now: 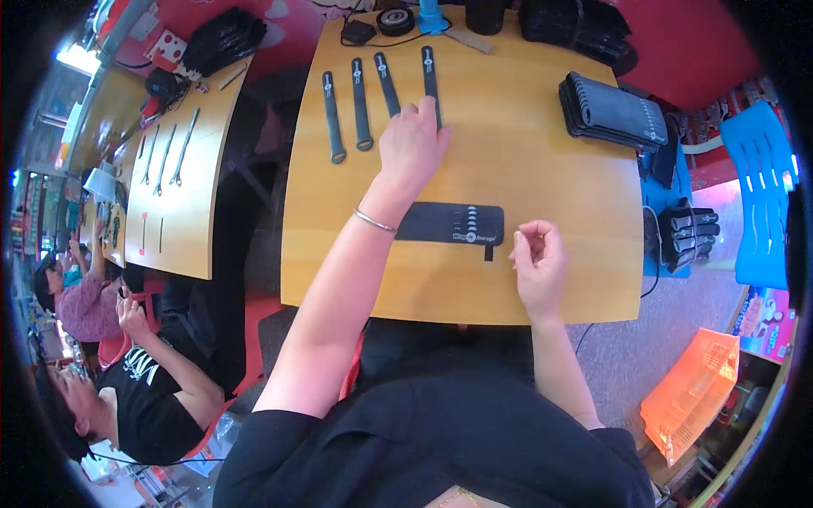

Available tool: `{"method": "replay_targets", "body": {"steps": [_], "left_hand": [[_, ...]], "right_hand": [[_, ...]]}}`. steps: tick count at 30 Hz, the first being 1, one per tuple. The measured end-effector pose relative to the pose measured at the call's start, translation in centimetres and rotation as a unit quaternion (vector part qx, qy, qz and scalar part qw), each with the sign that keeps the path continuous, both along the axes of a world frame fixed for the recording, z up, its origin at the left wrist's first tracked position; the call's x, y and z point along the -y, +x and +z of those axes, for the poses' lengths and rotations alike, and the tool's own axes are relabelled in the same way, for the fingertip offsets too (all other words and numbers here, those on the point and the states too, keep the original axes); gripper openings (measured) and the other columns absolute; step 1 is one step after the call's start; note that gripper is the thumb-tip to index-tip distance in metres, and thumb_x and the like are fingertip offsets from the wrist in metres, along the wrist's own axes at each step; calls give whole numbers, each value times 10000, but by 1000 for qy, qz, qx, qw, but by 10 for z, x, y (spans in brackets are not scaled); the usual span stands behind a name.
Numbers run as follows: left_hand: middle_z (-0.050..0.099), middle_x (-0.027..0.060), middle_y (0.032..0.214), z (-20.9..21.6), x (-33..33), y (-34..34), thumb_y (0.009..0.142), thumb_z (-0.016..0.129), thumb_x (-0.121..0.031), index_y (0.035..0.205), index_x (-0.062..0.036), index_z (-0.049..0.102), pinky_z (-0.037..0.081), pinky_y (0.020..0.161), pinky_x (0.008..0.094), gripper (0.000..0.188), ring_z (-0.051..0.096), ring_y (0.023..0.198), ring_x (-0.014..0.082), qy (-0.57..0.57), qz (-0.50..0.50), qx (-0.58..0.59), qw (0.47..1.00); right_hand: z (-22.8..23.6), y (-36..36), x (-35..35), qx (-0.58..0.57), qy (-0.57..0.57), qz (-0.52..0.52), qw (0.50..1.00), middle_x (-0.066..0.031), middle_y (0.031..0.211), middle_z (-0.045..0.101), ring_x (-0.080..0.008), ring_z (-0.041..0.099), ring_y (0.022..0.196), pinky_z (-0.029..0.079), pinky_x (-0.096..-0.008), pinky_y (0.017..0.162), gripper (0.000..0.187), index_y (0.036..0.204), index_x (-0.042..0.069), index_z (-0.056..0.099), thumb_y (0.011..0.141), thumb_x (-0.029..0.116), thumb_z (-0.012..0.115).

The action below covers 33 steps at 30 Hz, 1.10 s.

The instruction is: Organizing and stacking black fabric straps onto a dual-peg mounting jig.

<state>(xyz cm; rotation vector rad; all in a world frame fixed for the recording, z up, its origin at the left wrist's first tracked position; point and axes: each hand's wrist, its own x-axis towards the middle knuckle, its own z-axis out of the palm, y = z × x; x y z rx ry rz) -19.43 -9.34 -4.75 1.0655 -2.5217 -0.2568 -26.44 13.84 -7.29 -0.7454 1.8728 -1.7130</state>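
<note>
My left hand (413, 148) reaches across to the far side of the table, its fingers closed around the middle of a dark grey strap (428, 66). Beside it lies another dark strap (384, 74), its lower end hidden by my fingers. Further left are a strap with a looped end (357, 102) and a similar leftmost strap (333, 118). A flat black card holder with pale printing (436, 223) lies under my left forearm, partly covered, a small black tab at its near edge. Just right of it, my right hand (540, 262) rests with curled fingers, nothing visible in them.
A stack of dark printed packs (614, 110) sits at the table's right edge. Black bundles (576, 32), a tape roll (395, 20) and a blue stand (432, 15) line the back. A blue chair (755, 195) and orange basket (690, 394) stand right. Two people sit left by another table (182, 229).
</note>
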Motion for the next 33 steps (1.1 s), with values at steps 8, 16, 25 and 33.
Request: {"method": "replay_targets", "body": {"steps": [8, 16, 25, 33], "left_hand": [[585, 214, 873, -12, 16, -29, 822, 561, -59, 1023, -38, 466, 539, 624, 417, 223, 649, 770, 344, 2, 54, 62, 997], [619, 162, 868, 12, -11, 1, 764, 645, -121, 901, -34, 568, 510, 672, 433, 180, 626, 798, 344, 95, -48, -21, 994], [538, 94, 778, 67, -113, 69, 718, 662, -72, 789, -31, 607, 478, 655, 385, 99, 579, 783, 278, 91, -210, -49, 972], [541, 76, 786, 72, -134, 105, 729, 625, -81, 728, -45, 590, 497, 655, 362, 49, 584, 761, 256, 90, -280, 33, 955]], "right_hand": [[-1, -4, -1, 11, -8, 16, 1000, -11, 813, 545, -62, 545, 657, 458, -197, 584, 84, 971, 13, 529, 897, 15, 568], [-5, -2, -4, 14, -23, 28, 999, -7, 837, 550, -64, 543, 707, 468, -211, 623, 135, 1000, 22, 537, 875, -1, 583], [37, 5, -10, 23, -188, 199, 961, -53, 1104, 553, -87, 514, 883, 433, -206, 657, 620, 1333, 38, 453, 745, -8, 645], [64, 28, -11, 127, -133, 174, 967, -49, 1094, 550, -92, 475, 742, 353, -190, 585, 892, 1348, 7, 420, 732, 577, 722]]}}
